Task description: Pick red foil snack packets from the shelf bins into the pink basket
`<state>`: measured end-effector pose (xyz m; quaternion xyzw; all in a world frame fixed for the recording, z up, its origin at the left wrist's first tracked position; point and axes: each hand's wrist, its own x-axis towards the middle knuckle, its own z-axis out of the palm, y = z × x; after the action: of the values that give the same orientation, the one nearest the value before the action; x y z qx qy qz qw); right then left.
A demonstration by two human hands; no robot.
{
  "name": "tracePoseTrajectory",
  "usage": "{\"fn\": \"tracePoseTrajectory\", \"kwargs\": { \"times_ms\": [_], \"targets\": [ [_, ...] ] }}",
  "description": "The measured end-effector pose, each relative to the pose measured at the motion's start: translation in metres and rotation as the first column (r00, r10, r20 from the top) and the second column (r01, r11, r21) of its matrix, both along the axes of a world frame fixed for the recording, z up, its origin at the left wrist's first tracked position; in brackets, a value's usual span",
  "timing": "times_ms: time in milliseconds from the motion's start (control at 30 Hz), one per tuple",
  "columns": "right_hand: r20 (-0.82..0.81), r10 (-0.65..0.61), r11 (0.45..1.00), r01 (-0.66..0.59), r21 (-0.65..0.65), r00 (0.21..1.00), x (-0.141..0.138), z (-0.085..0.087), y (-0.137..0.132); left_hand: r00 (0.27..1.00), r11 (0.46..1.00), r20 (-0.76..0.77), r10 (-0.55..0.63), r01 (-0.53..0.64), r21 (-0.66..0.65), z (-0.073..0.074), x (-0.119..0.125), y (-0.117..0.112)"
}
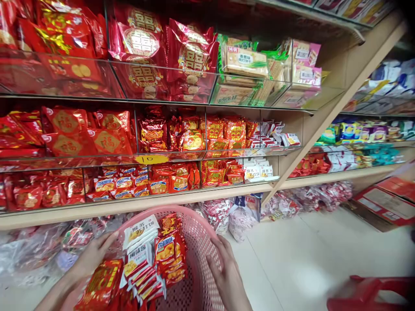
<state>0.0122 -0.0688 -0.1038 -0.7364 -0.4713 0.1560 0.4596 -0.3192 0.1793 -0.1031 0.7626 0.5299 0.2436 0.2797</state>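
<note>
A pink plastic basket (200, 239) with a perforated wall is in front of me, below the shelves. My left hand (92, 255) is closed on its left rim, partly behind the packets. On the opposite side my right hand (227, 272) grips the right rim, fingers curled over the edge. Inside lie stacked white biscuit packets (140, 257), red-and-yellow biscuit packets (170, 255) to their right, and larger red packets (102, 283) at the near left. The bottom right of the basket shows bare mesh.
A wooden shelf unit (181, 198) with clear dividers holds rows of red, green and white snack packets. A yellow price tag (151, 159) reads 10. Bagged goods (243, 220) lie beneath on the tiled floor. A red stool (366, 293) and red cartons (389, 201) are at right.
</note>
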Motion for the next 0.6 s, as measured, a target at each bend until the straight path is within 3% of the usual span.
{"fn": "tracePoseTrajectory", "kwargs": {
  "times_ms": [267, 600],
  "targets": [
    [-0.290, 0.041, 0.999, -0.031, 0.037, 0.956, 0.003, 0.006, 0.006, 0.989, 0.947, 0.145, 0.013, 0.035, -0.319, -0.001, 0.004, -0.001],
    [-0.344, 0.053, 0.998, -0.035, 0.058, 0.938, 0.000, 0.003, 0.006, 0.992, 0.967, 0.121, 0.020, 0.012, -0.256, 0.014, 0.011, -0.011]
  ]
}}
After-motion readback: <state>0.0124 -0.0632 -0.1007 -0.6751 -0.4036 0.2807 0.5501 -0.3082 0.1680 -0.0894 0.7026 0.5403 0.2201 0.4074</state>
